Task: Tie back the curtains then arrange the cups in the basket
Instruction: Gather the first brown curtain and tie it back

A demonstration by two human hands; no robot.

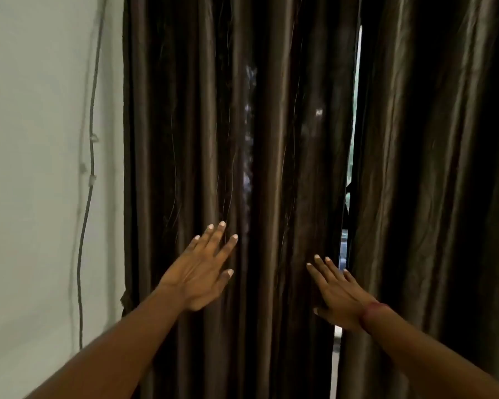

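Observation:
Two dark brown, shiny curtains hang in long folds in front of me. The left curtain (271, 139) fills the middle of the view and the right curtain (429, 168) covers the right side. A thin bright gap (355, 116) runs between them. My left hand (202, 272) is stretched out with straight, spread fingers in front of the left curtain's folds. My right hand (337, 292) reaches out flat with straight fingers near that curtain's right edge, beside the gap. Neither hand grips cloth. No cups or basket are in view.
A pale wall (41, 168) stands to the left of the curtains. A thin grey cable (91, 156) runs down it, held by small clips. A band (372, 312) sits on my right wrist.

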